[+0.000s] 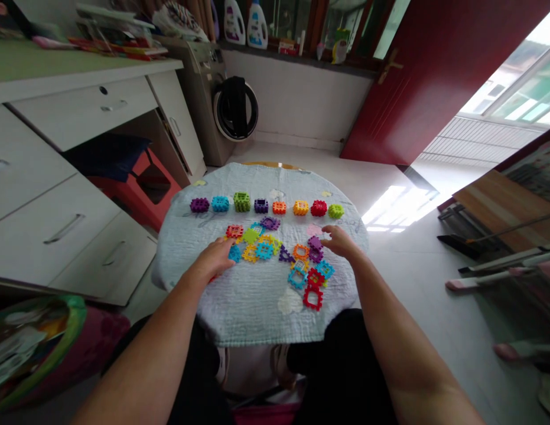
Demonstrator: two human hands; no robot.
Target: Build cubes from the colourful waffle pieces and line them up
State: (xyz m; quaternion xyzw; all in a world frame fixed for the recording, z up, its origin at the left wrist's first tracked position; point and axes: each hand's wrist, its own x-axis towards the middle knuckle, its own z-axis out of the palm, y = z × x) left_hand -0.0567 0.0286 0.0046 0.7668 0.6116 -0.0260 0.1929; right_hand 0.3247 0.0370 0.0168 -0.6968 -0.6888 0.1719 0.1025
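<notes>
My left hand [216, 260] rests at the left side of a loose pile of flat, notched plastic building pieces, its fingers stretched out beside a blue piece [234, 253] and a red piece [234, 231]. Part of another red piece shows under that hand. To the right, my right hand [340, 241] is held with thumb and fingers apart, holding nothing, near a purple piece [315, 242]. Between the hands lie a light green piece [251, 236], an orange piece [301, 252] and several others. A red square frame [313, 298] is closest to me.
Several assembled blocks stand in a row behind the pieces, from a purple block [199, 205] to a lime block [335, 211]. A pale cloth [257, 319] covers the small table. White drawers [71, 227] stand left, beside a filled bin [75, 342]; a red door [416, 77] is behind right.
</notes>
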